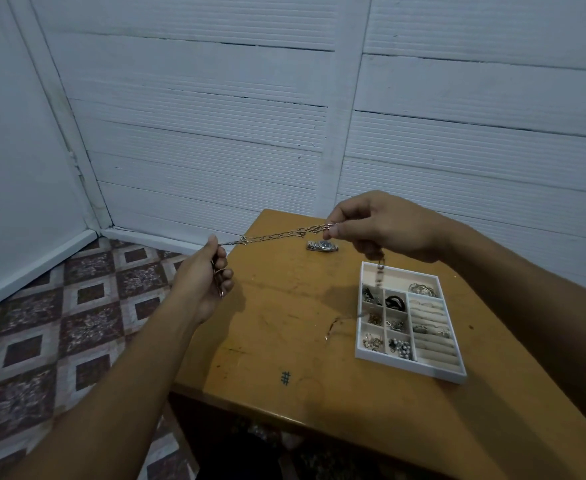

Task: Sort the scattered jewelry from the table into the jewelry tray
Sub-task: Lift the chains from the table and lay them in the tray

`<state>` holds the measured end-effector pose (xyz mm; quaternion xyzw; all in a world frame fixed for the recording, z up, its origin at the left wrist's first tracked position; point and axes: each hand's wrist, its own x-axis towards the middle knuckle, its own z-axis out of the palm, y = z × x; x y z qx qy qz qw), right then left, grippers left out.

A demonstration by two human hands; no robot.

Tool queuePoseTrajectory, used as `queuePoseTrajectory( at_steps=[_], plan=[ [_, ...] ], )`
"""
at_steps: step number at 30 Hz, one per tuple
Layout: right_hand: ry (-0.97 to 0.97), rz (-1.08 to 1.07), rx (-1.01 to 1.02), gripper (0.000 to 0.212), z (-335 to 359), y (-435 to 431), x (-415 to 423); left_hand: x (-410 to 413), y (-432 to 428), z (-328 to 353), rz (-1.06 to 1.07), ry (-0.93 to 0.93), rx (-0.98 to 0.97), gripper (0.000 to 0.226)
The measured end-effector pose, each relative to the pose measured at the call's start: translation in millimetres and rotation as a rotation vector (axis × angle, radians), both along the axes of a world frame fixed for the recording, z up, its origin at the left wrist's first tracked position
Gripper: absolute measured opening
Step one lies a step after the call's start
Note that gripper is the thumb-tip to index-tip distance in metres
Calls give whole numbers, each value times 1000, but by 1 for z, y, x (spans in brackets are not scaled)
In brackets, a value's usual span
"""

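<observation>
A silver chain necklace (274, 236) is stretched in the air between my two hands above the table's far left part. My left hand (208, 271) grips one end, and a bit of chain hangs inside its curled fingers. My right hand (374, 226) pinches the other end; a loose length of chain dangles below it over the tray's top compartment. The white jewelry tray (364, 356) lies on the right of the table, with small compartments holding earrings, beads and rings. A silver wristwatch (322, 246) lies on the table behind the chain. A thin chain (333, 328) lies left of the tray.
The wooden table (267, 341) has a pen mark near its front edge. White panelled walls stand close behind and to the left. Patterned floor tiles (59, 323) lie left of the table.
</observation>
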<state>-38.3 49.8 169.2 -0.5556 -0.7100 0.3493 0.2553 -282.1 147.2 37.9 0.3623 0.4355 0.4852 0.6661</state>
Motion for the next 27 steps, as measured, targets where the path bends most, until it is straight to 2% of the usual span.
queuePoseTrajectory(
  at_steps=[4,9,16,23,27],
  plan=[
    [-60,-33,110,18,8,-9,1,3,-6,-4,-20,-51,-37,36],
    [-58,-56,154,18,16,-20,-5,18,-26,-8,-80,-309,-201,37],
    [-144,-159,235,16,26,-29,-15,55,-71,-25,-180,-531,-405,27],
    [-173,-315,243,13,21,-29,-18,87,-111,-28,-312,-650,-510,36],
    [-188,-374,248,15,14,-29,-24,92,-120,-27,-319,-713,-546,40]
  ],
)
